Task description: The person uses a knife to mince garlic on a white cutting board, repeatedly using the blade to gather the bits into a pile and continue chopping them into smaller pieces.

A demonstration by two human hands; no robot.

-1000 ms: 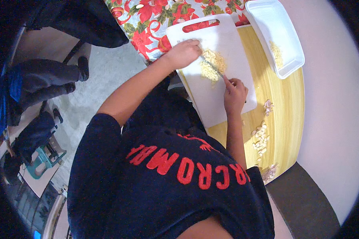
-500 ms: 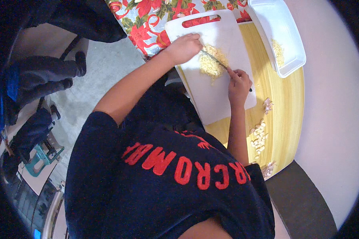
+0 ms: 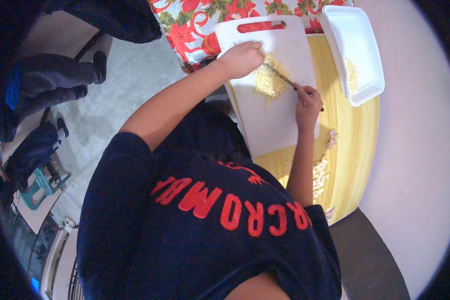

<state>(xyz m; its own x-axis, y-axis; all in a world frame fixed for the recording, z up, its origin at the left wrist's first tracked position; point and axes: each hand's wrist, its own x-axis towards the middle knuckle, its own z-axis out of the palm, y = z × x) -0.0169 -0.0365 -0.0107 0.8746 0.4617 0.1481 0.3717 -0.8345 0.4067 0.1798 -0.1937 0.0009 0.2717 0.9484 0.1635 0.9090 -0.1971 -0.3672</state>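
A white cutting board (image 3: 272,127) lies on the table with a heap of finely chopped garlic (image 3: 269,86) on its upper part. Across the heap lies a knife (image 3: 281,75). My right hand (image 3: 309,105) is wrapped round its dark handle. At the blade's far end, my left hand (image 3: 242,60) has its fingers closed on the tip; exactly how they grip it is hidden. Whole peeled garlic cloves (image 3: 319,179) lie on the table beside my right forearm.
A white tray (image 3: 367,65) with some chopped garlic (image 3: 352,75) along one side stands at the far right of the yellow wood-grain table (image 3: 355,145). Garlic skins (image 3: 332,137) lie near the board. A flowered cloth (image 3: 185,35) is beyond it. A person's legs (image 3: 60,75) show at left.
The board, tray and hands all sit slightly further right and lower in the picture, as the view has shifted. Both hands keep hold of the knife over the garlic.
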